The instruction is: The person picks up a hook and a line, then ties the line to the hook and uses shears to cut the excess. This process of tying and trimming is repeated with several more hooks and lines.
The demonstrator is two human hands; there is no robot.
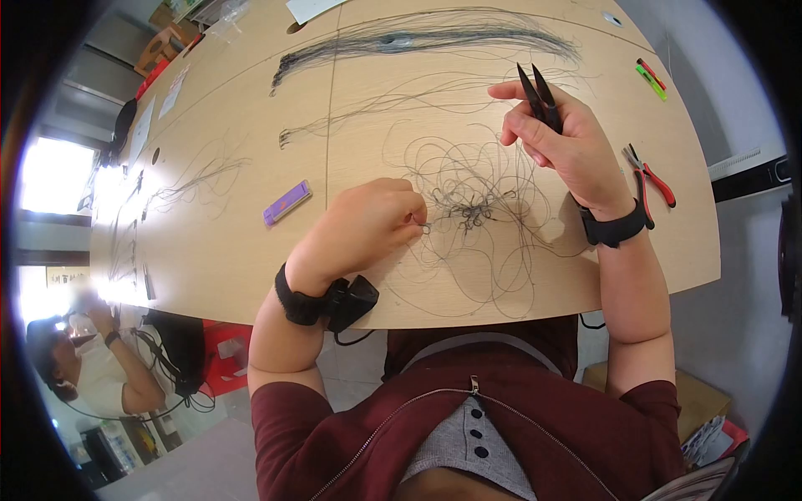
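Observation:
My left hand [372, 219] is closed in a pinch at the left side of a tangle of thin dark lines [501, 259]. A small fishing hook [427, 228] shows at its fingertips. Several dark hooks [474, 210] are bunched in the middle of the tangle, with the lines looping out around them. Above the tangle and to the right, my right hand [572, 142] holds black thread snips [541, 98], its blades pointing up and slightly apart. My index finger sticks out to the left, beside the blades.
Bundles of hooked lines [418, 40] lie across the back of the table [251, 275]. A purple box [287, 203] sits beside my left hand. Red-handled pliers [652, 179] and a green marker [651, 83] lie on the right. Another person [125, 367] sits at the left.

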